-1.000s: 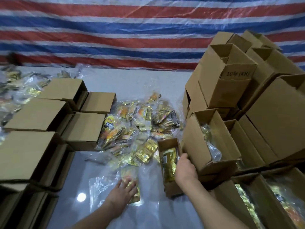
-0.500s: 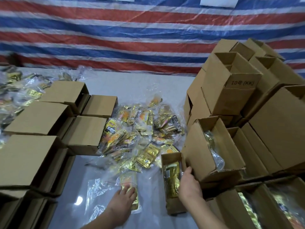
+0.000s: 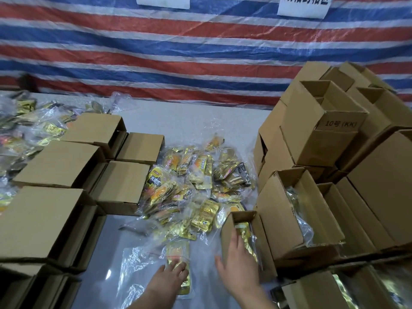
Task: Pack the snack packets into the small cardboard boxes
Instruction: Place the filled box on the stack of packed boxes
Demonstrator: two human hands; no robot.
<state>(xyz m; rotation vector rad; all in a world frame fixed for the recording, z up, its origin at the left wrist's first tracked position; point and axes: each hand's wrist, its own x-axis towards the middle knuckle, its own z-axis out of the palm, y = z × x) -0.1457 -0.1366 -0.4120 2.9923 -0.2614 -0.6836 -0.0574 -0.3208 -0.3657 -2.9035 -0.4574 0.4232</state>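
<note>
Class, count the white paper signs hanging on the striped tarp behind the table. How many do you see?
2. One sign hangs at top centre, another sign with dark writing at top right. Both are cut off by the picture's top edge, so more may hang out of view.

The top edge cuts off both white signs (image 3: 302, 5).

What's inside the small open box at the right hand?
Small open box holds gold snack packets; the right hand and box wall cover the lower contents, so count unknown.
</note>
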